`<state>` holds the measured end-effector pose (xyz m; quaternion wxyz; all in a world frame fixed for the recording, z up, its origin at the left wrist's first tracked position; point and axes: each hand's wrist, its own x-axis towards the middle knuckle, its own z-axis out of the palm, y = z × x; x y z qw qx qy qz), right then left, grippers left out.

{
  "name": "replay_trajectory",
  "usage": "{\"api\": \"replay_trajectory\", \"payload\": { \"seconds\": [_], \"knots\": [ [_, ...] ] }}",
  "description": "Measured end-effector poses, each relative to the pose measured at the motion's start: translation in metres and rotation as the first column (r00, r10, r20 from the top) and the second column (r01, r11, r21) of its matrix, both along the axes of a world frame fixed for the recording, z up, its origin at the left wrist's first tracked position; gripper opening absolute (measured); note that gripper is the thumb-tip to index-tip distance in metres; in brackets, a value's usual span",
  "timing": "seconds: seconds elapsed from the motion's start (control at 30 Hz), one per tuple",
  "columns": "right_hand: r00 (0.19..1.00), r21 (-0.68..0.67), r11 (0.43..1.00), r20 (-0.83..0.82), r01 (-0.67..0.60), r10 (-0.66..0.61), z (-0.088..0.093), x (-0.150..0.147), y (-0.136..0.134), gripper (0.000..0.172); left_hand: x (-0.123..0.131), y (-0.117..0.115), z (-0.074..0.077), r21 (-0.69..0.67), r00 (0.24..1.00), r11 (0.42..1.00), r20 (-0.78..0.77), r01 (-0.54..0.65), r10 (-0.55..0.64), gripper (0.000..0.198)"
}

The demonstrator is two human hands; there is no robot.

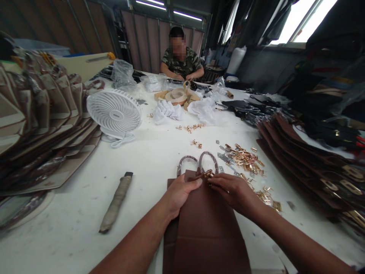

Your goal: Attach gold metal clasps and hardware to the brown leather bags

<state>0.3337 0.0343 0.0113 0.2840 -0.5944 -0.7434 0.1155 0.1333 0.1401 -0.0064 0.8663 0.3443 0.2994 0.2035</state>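
Note:
A brown leather bag panel point(211, 228) lies on the white table in front of me, with two wrapped loop handles point(208, 155) at its far end. My left hand point(179, 193) grips the panel's left side near the top, thumb laid over the leather. At the top edge sits a small gold clasp piece point(208, 173). My right hand point(232, 187) has its fingers pinched at that clasp, touching the leather. Its fingertips are partly hidden, but the gold piece shows right by them.
Loose gold hardware point(245, 158) lies right of the bag. A cloth-wrapped tool point(116, 203) and a white fan point(114, 112) are on the left. Stacked beige panels point(42, 114) and brown panels point(302, 160) flank me. Across the table a person point(182, 62) works near tape rolls point(176, 95).

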Motion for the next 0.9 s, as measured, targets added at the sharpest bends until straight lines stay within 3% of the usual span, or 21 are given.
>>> {"api": "replay_trajectory", "payload": {
  "seconds": [0.13,0.3,0.5,0.67,0.9],
  "knots": [
    [0.997,-0.010,0.999,-0.062,-0.036,0.035,0.002,-0.001,0.001,0.027,0.000,0.000,0.000,-0.006,1.000,1.000,0.003,0.003,-0.003,0.046],
    [0.995,-0.011,0.999,-0.089,0.048,-0.049,-0.002,-0.006,-0.003,0.027,0.000,0.000,0.000,0.021,1.000,1.000,-0.014,-0.001,0.001,0.046],
    [0.996,-0.038,0.996,-0.027,0.085,-0.086,-0.008,-0.007,0.002,0.028,0.001,0.000,-0.001,0.006,0.999,1.000,-0.029,-0.018,0.018,0.045],
    [0.998,-0.086,0.995,-0.005,0.057,-0.058,-0.001,-0.008,0.003,0.028,0.001,0.000,0.000,0.019,1.000,1.000,-0.021,-0.015,0.015,0.049],
    [0.954,-0.110,0.984,-0.250,0.139,-0.163,0.008,-0.020,0.005,0.038,-0.003,0.003,0.000,0.062,1.000,0.998,-0.005,-0.026,0.026,0.058]
  ]
}}
